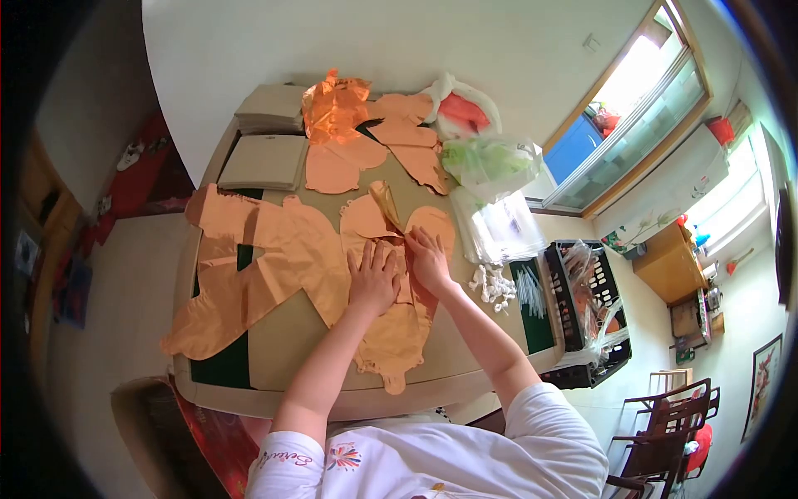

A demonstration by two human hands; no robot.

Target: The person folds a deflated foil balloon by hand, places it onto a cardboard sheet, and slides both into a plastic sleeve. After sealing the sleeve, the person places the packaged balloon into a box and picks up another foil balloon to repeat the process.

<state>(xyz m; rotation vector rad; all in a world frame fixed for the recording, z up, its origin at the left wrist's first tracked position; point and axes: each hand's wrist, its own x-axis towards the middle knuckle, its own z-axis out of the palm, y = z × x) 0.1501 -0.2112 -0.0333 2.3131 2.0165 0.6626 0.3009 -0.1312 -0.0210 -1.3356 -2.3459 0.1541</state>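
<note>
A flat rose-gold foil balloon (395,337) lies before me on the table, partly folded, with a raised golden flap (382,202) near its top. My left hand (376,279) rests palm down on its middle, fingers spread. My right hand (429,259) lies against the right part of the same balloon, fingers stretched out, fingertips beside the base of the flap. What lies under both palms is hidden. To the left, a larger flat foil balloon (287,249) spreads across the table, its edge close to my left hand.
Behind are cardboard stacks (262,162), crumpled orange foil (335,108) and more flat foil balloons (341,162). Clear plastic bags (499,229), small white pieces (493,285) and thin clear straws (530,291) lie right. A black crate (565,299) stands beside the table.
</note>
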